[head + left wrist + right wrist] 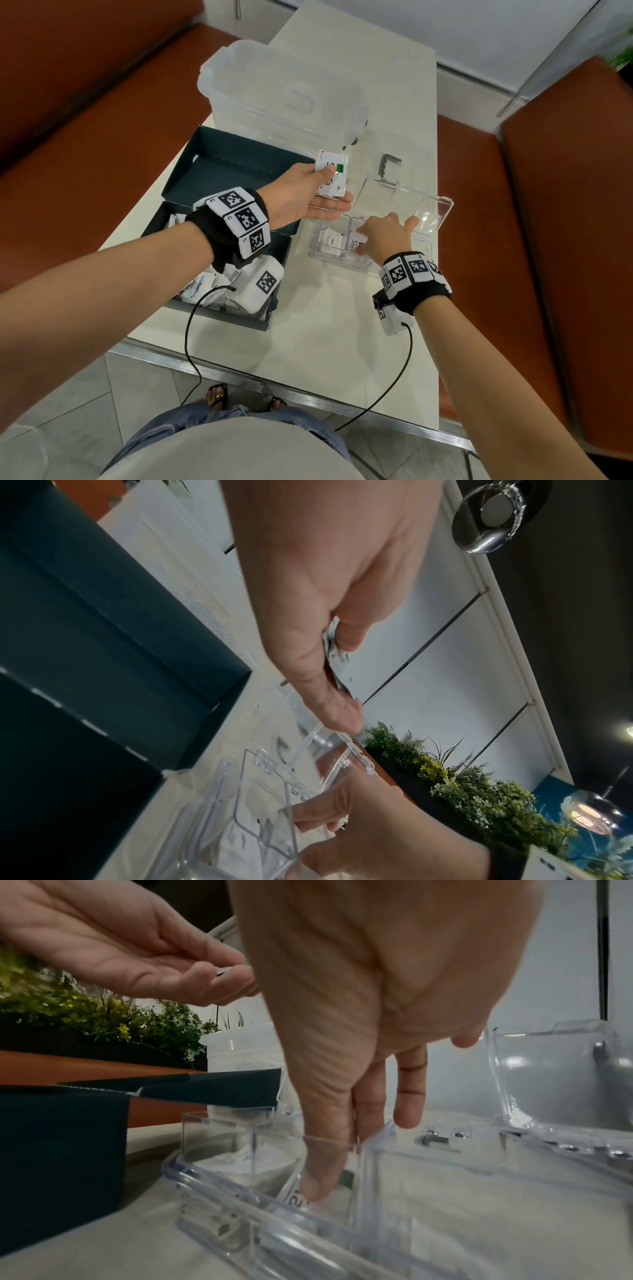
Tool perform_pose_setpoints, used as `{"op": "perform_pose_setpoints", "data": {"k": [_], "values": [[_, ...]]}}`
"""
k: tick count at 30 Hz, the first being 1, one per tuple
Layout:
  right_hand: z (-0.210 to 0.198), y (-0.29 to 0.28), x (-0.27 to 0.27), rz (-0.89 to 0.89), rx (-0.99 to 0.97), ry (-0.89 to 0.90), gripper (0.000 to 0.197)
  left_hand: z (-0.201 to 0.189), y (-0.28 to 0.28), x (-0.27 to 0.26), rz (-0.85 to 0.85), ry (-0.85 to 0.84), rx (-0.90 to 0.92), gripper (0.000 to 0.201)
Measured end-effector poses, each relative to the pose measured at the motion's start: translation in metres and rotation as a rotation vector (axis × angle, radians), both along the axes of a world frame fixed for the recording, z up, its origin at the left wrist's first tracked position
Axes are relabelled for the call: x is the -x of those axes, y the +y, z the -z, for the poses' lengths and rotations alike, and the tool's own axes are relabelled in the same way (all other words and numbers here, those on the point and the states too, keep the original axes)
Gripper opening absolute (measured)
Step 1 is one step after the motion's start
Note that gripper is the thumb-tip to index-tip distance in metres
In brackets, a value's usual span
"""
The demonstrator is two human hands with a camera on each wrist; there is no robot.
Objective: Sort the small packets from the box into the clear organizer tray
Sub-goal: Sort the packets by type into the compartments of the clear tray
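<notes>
Left hand pinches a few white packets by thumb, hovering just behind the clear organizer tray; right hand, fingers straight, presses a packet into the near middle compartment. Left is nearer the empty far cells, I reckon.

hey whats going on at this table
A person is sorting small white packets from a dark blue cardboard box into a clear plastic organizer tray. The left hand holds a few white packets above the table, thumb on top. The right hand reaches into a near tray compartment, fingers on a packet there. Another packet lies in the neighbouring compartment.
</notes>
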State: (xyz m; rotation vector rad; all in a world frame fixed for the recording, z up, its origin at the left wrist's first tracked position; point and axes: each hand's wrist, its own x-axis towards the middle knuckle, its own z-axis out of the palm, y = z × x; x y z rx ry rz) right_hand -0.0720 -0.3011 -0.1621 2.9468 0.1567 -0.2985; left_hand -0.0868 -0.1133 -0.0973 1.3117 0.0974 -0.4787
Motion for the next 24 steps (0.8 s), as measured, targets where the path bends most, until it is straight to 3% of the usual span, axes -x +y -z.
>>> {"op": "perform_pose_setpoints", "data": {"k": [8, 13, 19, 22, 24], "values": [[0.000, -0.003, 0.001, -0.028, -0.026, -0.040, 0.042, 0.000, 0.002, 0.001, -0.004, 0.014, -0.004, 0.037], [0.001, -0.003, 0.001, -0.030, -0.011, 0.032, 0.027, -0.003, 0.000, 0.004, 0.006, 0.041, 0.022, 0.039], [0.000, -0.005, 0.006, -0.065, -0.073, 0.006, 0.027, -0.008, 0.000, 0.005, 0.001, 0.133, 0.123, 0.036], [-0.017, -0.007, 0.006, -0.037, -0.165, -0.033, 0.027, -0.008, 0.000, 0.005, 0.023, 0.134, 0.120, 0.033], [-0.034, -0.007, 0.004, -0.010, -0.336, -0.159, 0.021, -0.006, -0.001, 0.005, 0.055, 0.106, 0.086, 0.031]]}}
